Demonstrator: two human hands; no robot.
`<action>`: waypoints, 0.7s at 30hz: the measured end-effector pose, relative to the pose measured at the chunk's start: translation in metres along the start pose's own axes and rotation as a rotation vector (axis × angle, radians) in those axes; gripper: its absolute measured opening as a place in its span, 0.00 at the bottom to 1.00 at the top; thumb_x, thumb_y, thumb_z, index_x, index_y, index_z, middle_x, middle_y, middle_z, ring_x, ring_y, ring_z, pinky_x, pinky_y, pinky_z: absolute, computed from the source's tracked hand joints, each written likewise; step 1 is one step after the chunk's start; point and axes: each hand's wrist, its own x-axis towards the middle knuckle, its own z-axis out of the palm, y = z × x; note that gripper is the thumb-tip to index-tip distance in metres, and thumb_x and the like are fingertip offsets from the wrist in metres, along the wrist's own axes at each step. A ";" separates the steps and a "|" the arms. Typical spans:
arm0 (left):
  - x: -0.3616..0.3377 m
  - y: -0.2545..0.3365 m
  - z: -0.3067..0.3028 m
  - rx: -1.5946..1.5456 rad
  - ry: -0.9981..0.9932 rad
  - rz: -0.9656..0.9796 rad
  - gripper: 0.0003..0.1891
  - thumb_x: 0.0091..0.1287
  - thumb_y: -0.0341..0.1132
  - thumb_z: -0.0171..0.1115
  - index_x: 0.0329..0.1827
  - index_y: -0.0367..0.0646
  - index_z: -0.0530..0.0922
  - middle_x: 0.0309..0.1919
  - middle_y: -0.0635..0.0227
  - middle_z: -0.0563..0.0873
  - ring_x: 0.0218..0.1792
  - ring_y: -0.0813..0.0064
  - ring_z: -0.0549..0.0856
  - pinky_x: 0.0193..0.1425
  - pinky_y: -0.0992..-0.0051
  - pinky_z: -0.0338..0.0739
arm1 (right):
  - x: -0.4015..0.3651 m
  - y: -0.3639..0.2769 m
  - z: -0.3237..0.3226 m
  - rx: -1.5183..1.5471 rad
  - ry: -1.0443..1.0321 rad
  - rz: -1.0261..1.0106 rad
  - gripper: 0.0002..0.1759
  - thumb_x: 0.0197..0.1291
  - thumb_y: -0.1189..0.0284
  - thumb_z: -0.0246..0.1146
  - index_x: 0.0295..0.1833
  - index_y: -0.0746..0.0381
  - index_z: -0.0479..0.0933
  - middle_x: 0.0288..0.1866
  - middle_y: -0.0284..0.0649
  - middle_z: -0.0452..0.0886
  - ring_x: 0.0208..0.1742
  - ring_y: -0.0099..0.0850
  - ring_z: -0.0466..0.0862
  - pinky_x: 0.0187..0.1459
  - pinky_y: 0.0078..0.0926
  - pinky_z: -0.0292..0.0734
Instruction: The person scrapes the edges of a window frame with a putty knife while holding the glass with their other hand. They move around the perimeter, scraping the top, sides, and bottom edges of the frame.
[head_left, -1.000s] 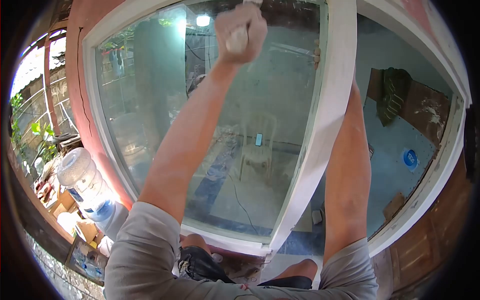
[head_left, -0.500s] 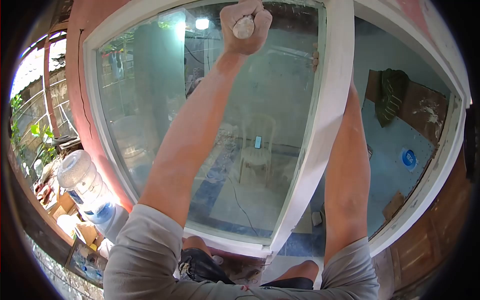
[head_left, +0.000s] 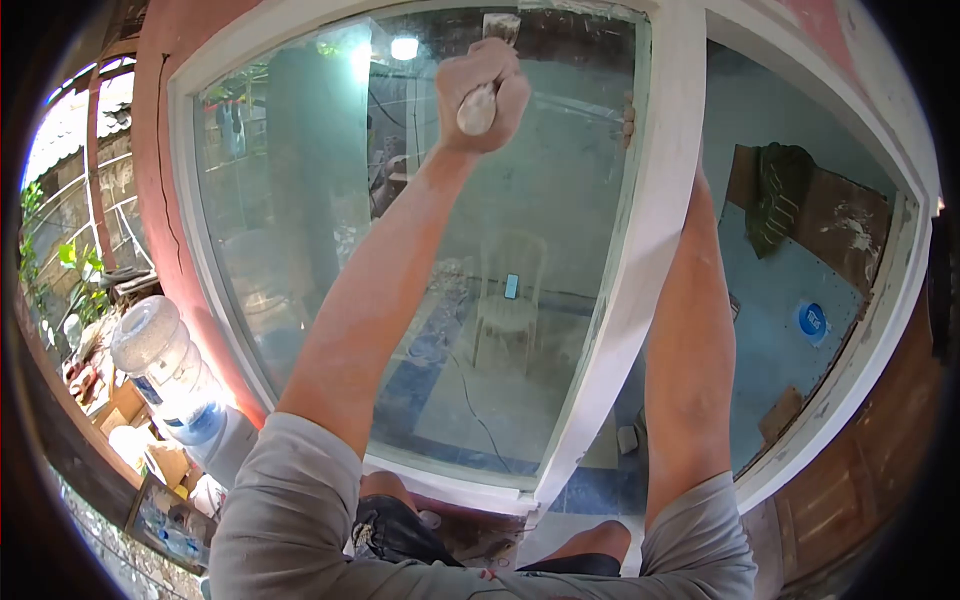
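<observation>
My left hand (head_left: 484, 92) is closed round the pale handle of a scraper (head_left: 502, 28), whose flat blade points up near the top of the glass pane (head_left: 420, 220). The rounded handle end sticks out below my fist. The right arm reaches through the opening behind the white window frame (head_left: 668, 170). Through the glass, fingertips of my right hand (head_left: 628, 120) show at the inner edge of that upright, curled round it; the rest of the hand is hidden.
Behind the glass stands a plastic chair (head_left: 508, 312) with a phone (head_left: 511, 286) on it. A large water bottle (head_left: 165, 355) is outside at left. Beyond the opening, a dark cloth (head_left: 780, 200) hangs over a board (head_left: 790, 290). A wooden panel (head_left: 860, 440) is at lower right.
My left hand has moved down and slightly left with the scraper, and the blade has come into view above the fist. My right hand stays at the upright.
</observation>
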 end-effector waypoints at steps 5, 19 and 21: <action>0.029 -0.015 -0.003 0.055 0.002 -0.089 0.13 0.57 0.23 0.60 0.19 0.35 0.65 0.17 0.66 0.67 0.20 0.75 0.65 0.25 0.73 0.62 | 0.003 0.000 -0.006 0.009 -0.058 -0.022 0.22 0.77 0.66 0.52 0.62 0.74 0.77 0.42 0.48 0.85 0.39 0.37 0.86 0.41 0.34 0.85; 0.037 -0.005 0.019 0.098 0.063 -0.153 0.13 0.55 0.24 0.62 0.20 0.39 0.64 0.18 0.62 0.63 0.19 0.62 0.61 0.24 0.70 0.60 | 0.000 -0.001 -0.003 0.082 -0.057 0.055 0.28 0.78 0.61 0.51 0.67 0.75 0.72 0.44 0.49 0.83 0.40 0.38 0.85 0.43 0.33 0.85; 0.015 0.002 0.023 0.136 0.073 0.010 0.14 0.53 0.23 0.62 0.19 0.39 0.64 0.18 0.62 0.63 0.20 0.62 0.62 0.27 0.70 0.62 | -0.002 0.001 -0.004 0.108 -0.074 0.055 0.29 0.78 0.60 0.51 0.68 0.75 0.72 0.44 0.48 0.83 0.39 0.38 0.85 0.43 0.33 0.85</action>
